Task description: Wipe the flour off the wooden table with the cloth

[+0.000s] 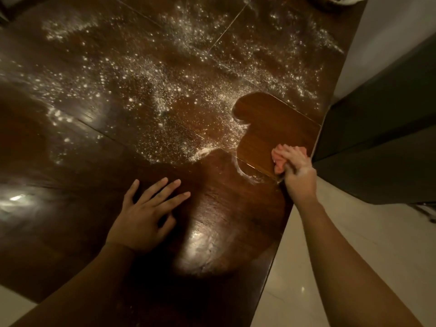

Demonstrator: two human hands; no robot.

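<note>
Wooden table [70, 232] strewn with flour [153, 74]; a clean, perhaps damp patch [271, 119] by its right edge.

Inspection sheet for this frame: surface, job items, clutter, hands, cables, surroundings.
Surface: wooden table, flour scattered across far and middle areas; wiped patch near the right edge.
Job's things: cloth, pink and bunched, on the table by the right edge.
Clutter: cropped object at the far corner, unidentifiable.
Hands: right hand grips the cloth; left hand flat on the table, fingers spread.
Cables: nothing seen.
Surroundings: pale floor; dark furniture beside the table's right edge.
</note>
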